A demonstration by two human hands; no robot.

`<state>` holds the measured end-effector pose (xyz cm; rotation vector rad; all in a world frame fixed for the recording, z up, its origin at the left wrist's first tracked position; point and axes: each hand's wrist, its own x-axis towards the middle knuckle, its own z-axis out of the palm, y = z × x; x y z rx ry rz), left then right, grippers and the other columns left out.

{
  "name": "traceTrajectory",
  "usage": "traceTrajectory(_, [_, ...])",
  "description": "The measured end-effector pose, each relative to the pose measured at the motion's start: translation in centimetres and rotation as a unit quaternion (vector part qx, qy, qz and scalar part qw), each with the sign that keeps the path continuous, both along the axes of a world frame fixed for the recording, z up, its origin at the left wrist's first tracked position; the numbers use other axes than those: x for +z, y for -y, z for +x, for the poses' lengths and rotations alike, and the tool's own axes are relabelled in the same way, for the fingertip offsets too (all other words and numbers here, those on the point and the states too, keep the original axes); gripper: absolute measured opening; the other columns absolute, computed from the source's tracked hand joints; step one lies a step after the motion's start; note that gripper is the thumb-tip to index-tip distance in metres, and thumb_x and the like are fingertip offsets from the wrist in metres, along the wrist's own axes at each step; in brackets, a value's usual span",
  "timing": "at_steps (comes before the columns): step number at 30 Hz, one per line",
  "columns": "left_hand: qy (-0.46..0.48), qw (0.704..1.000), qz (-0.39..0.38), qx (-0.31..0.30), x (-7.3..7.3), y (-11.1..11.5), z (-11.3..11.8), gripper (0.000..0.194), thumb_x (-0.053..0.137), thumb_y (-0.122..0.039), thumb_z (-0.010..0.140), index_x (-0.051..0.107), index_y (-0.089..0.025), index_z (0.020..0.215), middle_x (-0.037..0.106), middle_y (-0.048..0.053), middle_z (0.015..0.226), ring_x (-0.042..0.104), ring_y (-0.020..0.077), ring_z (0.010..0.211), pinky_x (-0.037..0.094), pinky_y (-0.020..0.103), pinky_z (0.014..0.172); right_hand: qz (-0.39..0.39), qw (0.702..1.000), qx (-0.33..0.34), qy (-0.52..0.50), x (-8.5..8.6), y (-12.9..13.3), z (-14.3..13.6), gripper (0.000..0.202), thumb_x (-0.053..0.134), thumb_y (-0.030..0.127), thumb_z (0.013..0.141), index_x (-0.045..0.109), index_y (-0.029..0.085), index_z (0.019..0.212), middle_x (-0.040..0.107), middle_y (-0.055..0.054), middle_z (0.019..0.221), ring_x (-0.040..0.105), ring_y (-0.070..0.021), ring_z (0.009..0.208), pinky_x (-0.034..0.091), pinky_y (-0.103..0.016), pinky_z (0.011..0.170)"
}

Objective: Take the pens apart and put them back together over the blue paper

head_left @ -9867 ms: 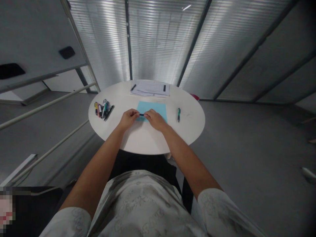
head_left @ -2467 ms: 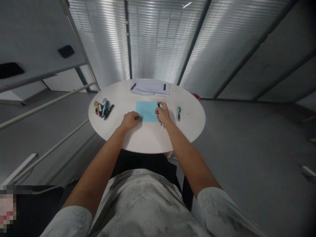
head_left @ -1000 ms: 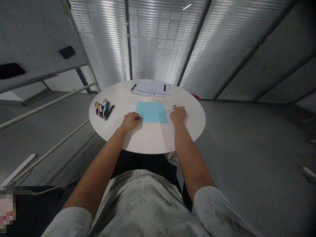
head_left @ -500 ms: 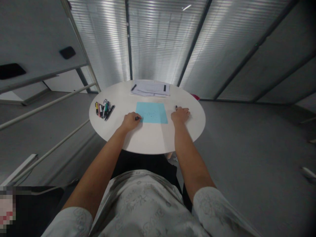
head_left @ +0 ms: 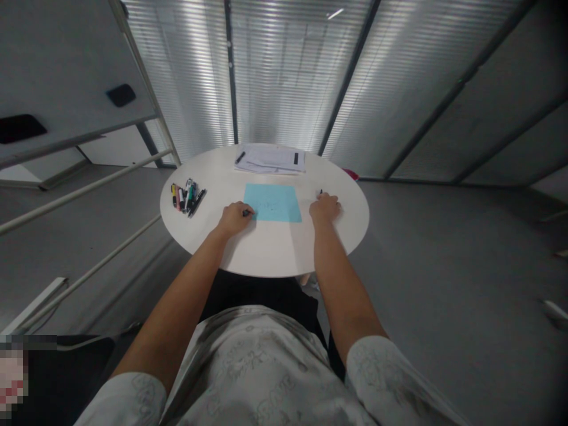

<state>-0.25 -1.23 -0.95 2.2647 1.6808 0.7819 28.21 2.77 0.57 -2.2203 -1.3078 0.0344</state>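
A light blue sheet of paper [head_left: 277,198] with faint marks lies on the round white table [head_left: 266,251]. My left hand [head_left: 236,219] rests at the sheet's lower left corner, its fingers closed on a small black object [head_left: 247,212] that looks like a pen cap. To the right of the sheet, my right hand [head_left: 326,207] is on the table, fingers curled round a dark pen [head_left: 320,192] whose end sticks out past them. Most of that pen is hidden by the hand.
Several pens and markers [head_left: 190,196] lie at the table's left. A stack of white papers [head_left: 270,160] with a dark pen on it sits at the far edge. A whiteboard stand [head_left: 84,186] is on the left, and window blinds are behind.
My right hand has drawn its fingers in and shifted slightly, and the pen end at it now points more upright. My left hand has not visibly moved.
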Motion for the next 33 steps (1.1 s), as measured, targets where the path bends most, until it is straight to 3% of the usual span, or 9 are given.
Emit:
traceTrajectory(4, [0.008, 1.0, 0.008, -0.008, -0.3, -0.2, 0.0, 0.027, 0.053, -0.022, 0.08, 0.076, -0.022, 0.094, 0.07, 0.009, 0.1, 0.063, 0.023, 0.091, 0.047, 0.038, 0.088, 0.001, 1.0, -0.01, 0.0, 0.2, 0.1, -0.3, 0.033, 0.046, 0.017, 0.087, 0.065, 0.017, 0.114, 0.056, -0.018, 0.121, 0.051, -0.0311, 0.114, 0.039, -0.046, 0.094])
traceTrajectory(8, [0.014, 1.0, 0.014, -0.007, -0.5, -0.4, -0.1, 0.027, 0.053, -0.023, 0.079, 0.077, -0.022, 0.093, 0.07, 0.01, 0.099, 0.063, 0.0242, 0.088, 0.047, 0.04, 0.086, 0.067, 0.997, -0.003, 0.029, 0.5, 0.5, -1.5, 0.033, 0.049, 0.02, 0.084, 0.064, 0.017, 0.113, 0.057, -0.017, 0.12, 0.049, -0.0324, 0.115, 0.037, -0.047, 0.093])
traceTrajectory(11, [0.02, 1.0, 0.018, -0.01, -0.5, -0.4, -0.1, 0.027, 0.054, -0.022, 0.078, 0.077, -0.022, 0.092, 0.071, 0.01, 0.099, 0.063, 0.0248, 0.088, 0.047, 0.041, 0.085, 0.113, 0.986, 0.106, 0.058, 0.6, 0.8, -3.1, 0.034, 0.048, 0.018, 0.084, 0.063, 0.019, 0.114, 0.059, -0.014, 0.118, 0.051, -0.0287, 0.111, 0.038, -0.043, 0.092])
traceTrajectory(15, [0.033, 0.999, 0.024, -0.012, -0.4, -0.2, -0.2, 0.026, 0.054, -0.02, 0.076, 0.077, -0.022, 0.089, 0.07, 0.01, 0.095, 0.064, 0.0245, 0.086, 0.047, 0.04, 0.084, 0.059, 0.961, 0.262, 0.069, 0.2, 1.3, -5.4, 0.027, 0.049, 0.019, 0.085, 0.068, 0.022, 0.105, 0.064, -0.009, 0.109, 0.056, -0.024, 0.103, 0.041, -0.037, 0.089])
traceTrajectory(18, [0.046, 0.998, 0.03, -0.015, -0.4, -0.3, -0.2, 0.026, 0.055, -0.018, 0.073, 0.076, -0.022, 0.087, 0.07, 0.009, 0.094, 0.063, 0.0235, 0.085, 0.048, 0.039, 0.083, 0.014, 0.951, 0.302, 0.072, -0.1, 1.4, -6.1, 0.025, 0.05, 0.022, 0.086, 0.07, 0.023, 0.101, 0.065, -0.008, 0.107, 0.057, -0.0235, 0.101, 0.043, -0.036, 0.087])
traceTrajectory(23, [0.079, 0.996, 0.028, -0.011, 0.0, -0.7, 0.0, 0.025, 0.055, -0.018, 0.074, 0.075, -0.022, 0.088, 0.069, 0.007, 0.095, 0.063, 0.0209, 0.083, 0.048, 0.035, 0.083, -0.005, 0.949, 0.309, 0.064, -0.2, 1.3, -5.8, 0.025, 0.05, 0.023, 0.088, 0.072, 0.024, 0.101, 0.066, -0.008, 0.107, 0.058, -0.0226, 0.1, 0.044, -0.035, 0.087])
traceTrajectory(26, [0.079, 0.996, 0.035, 0.037, 1.4, -0.8, -0.3, 0.028, 0.051, -0.02, 0.078, 0.073, -0.02, 0.096, 0.067, 0.008, 0.098, 0.062, 0.0206, 0.086, 0.049, 0.033, 0.084, -0.008, 0.949, 0.309, 0.057, -0.1, 1.2, -5.6, 0.025, 0.05, 0.022, 0.088, 0.073, 0.024, 0.1, 0.067, -0.008, 0.107, 0.058, -0.0225, 0.1, 0.044, -0.035, 0.088])
traceTrajectory(29, [-0.019, 0.985, 0.042, 0.168, 3.3, -0.7, -1.3, 0.032, 0.048, -0.022, 0.082, 0.071, -0.018, 0.104, 0.064, 0.013, 0.108, 0.06, 0.0267, 0.101, 0.046, 0.04, 0.091, -0.009, 0.949, 0.311, 0.051, -0.1, 1.1, -5.6, 0.025, 0.051, 0.022, 0.088, 0.073, 0.025, 0.099, 0.067, -0.008, 0.108, 0.058, -0.0226, 0.1, 0.044, -0.035, 0.088])
traceTrajectory(33, [-0.132, 0.95, 0.031, 0.28, 4.6, -0.5, -4.0, 0.042, 0.046, -0.023, 0.082, 0.064, -0.008, 0.116, 0.057, 0.025, 0.121, 0.05, 0.0393, 0.118, 0.039, 0.051, 0.096, -0.007, 0.949, 0.312, 0.049, -0.3, 1.0, -5.6, 0.025, 0.05, 0.022, 0.088, 0.073, 0.025, 0.098, 0.067, -0.008, 0.107, 0.059, -0.0227, 0.1, 0.044, -0.035, 0.088])
